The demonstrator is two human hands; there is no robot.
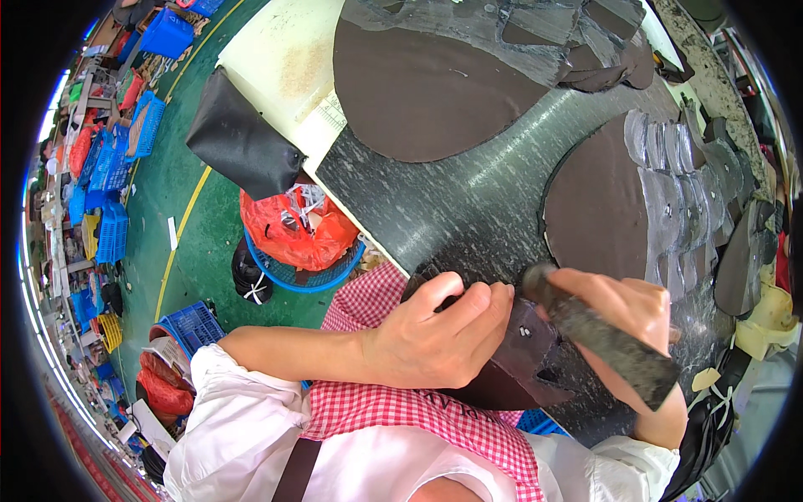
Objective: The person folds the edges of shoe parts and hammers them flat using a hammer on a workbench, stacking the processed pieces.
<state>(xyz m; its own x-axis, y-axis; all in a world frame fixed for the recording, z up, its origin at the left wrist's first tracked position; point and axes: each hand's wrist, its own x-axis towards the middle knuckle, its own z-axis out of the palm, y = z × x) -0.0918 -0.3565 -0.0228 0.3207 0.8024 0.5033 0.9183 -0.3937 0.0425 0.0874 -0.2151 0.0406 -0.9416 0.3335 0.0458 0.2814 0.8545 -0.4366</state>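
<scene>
Two hands worked at the near table edge: left hand [435, 339] pressed flat, fingers curled over a dark brown leather piece [514, 364]; right hand [623, 322] gripped a dark cylindrical tool [606, 339] beside it. Farther right, cut pieces [682, 201] overlapped in rows on a brown sheet [594, 209]. Far left, a larger brown sheet [418, 84] seemed mostly uncut, so much work likely remained.

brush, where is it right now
In the head view the brush is at lower right, gripped in the right hand over the dark table, just right of the brown piece under the left hand.
</scene>
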